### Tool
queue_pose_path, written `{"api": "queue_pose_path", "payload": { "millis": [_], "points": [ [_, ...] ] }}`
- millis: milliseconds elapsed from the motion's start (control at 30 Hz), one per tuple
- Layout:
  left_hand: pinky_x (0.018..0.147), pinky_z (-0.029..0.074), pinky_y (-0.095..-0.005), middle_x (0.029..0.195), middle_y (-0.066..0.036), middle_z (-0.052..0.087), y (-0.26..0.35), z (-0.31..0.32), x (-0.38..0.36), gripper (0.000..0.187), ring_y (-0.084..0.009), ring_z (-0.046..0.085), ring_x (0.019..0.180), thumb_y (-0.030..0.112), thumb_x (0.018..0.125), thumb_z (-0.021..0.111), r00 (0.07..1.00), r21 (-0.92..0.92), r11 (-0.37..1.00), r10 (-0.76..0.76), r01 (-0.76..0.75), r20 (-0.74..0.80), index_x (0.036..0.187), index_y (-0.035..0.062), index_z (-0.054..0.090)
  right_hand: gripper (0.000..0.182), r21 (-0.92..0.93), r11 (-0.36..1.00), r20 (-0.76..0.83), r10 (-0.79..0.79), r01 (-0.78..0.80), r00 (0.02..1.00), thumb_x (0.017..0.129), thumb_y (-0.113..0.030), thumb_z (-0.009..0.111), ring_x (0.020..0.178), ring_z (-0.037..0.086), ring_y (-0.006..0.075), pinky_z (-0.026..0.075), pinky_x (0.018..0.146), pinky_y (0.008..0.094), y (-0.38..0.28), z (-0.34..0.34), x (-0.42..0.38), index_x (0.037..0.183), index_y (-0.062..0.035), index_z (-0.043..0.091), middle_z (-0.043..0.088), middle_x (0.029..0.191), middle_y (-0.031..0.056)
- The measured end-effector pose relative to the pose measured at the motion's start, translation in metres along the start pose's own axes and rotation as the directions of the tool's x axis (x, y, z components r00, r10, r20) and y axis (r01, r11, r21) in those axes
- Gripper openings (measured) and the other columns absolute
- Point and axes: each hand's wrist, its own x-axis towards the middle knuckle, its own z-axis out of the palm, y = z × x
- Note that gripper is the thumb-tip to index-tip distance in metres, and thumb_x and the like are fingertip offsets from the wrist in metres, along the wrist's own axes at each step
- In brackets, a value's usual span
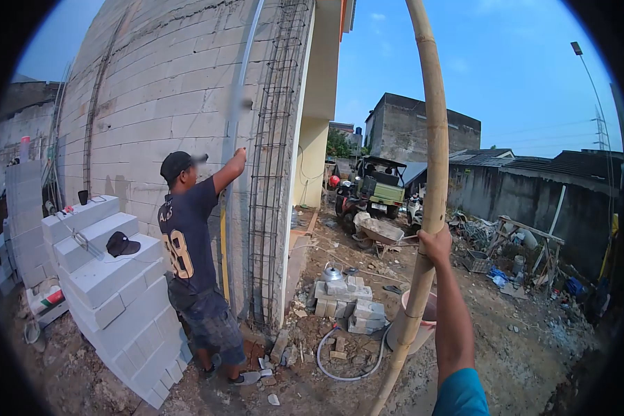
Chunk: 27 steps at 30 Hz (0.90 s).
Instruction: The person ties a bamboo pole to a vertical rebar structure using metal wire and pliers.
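My right hand (435, 244) is wrapped round a long bamboo pole (433, 132), which stands nearly upright and leans slightly, its lower end toward the ground at the bottom. My left hand is out of the frame. Behind the pole stands a bucket (423, 326). To the left, a person (194, 236) in a dark shirt and cap faces the block wall (166, 90), one arm raised to a long pale strip (244, 62) that runs up the wall. A yellow strip (224, 249) hangs below that arm.
Stacked white blocks (111, 291) hold a black cap (123, 244). A rebar column (267, 159) lines the wall's edge. Grey blocks (336, 298) with a kettle (332, 272), a hose (340, 378), a wheelbarrow (381, 231) and a green vehicle (381, 184) stand beyond.
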Motion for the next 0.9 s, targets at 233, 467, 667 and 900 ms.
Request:
{"api": "queue_pose_path", "payload": {
  "millis": [233,467,667,900],
  "points": [
    [0.089,0.044,-0.0400,0.106,-0.021,0.060,-0.102,0.034,-0.038,0.056,-0.0326,0.056,0.104,0.047,0.089,0.035,0.956,0.072,0.954,-0.292,0.289,0.025,0.116,0.0026,0.056,0.060,0.042,0.999,-0.011,0.004,-0.004,1.000,0.066,-0.026,0.071,0.093,0.060,0.0288,0.045,0.083,0.0367,0.008,0.009,0.002,0.113,-0.0002,0.043,0.059,0.102,0.0190],
    [0.089,0.044,-0.0398,0.104,-0.021,0.061,-0.214,0.100,-0.131,0.053,-0.0324,0.056,0.104,0.044,0.090,0.033,0.883,0.530,0.808,-0.419,0.256,0.212,0.114,0.0025,0.057,0.068,-0.004,0.999,0.055,-0.037,0.037,0.998,0.067,-0.028,0.071,0.096,0.060,0.0335,0.045,0.083,0.0389,0.007,0.044,0.008,0.118,0.0013,0.039,0.059,0.104,0.0231],
    [0.073,0.051,-0.0436,0.086,-0.016,0.066,-0.137,0.098,-0.108,0.037,-0.0335,0.063,0.085,0.037,0.086,0.041,0.955,0.630,0.773,-0.127,-0.074,0.268,0.086,0.0081,0.065,0.071,-0.089,0.992,0.168,-0.074,0.090,0.983,0.062,-0.043,0.072,0.095,0.061,0.0324,0.047,0.082,0.0375,0.037,0.109,0.041,0.111,0.0033,0.049,0.060,0.104,0.0224],
    [0.073,0.049,-0.0422,0.089,-0.017,0.065,-0.204,0.148,0.001,0.041,-0.0332,0.062,0.084,0.042,0.079,0.048,0.860,0.505,0.835,-0.410,0.220,0.303,0.084,0.0060,0.067,0.046,0.486,0.870,0.528,-0.211,-0.089,0.823,0.077,-0.034,0.065,0.082,0.059,0.0163,0.049,0.072,0.0304,0.100,0.163,0.084,0.106,0.0003,0.053,0.061,0.093,0.0092]
  ]
}}
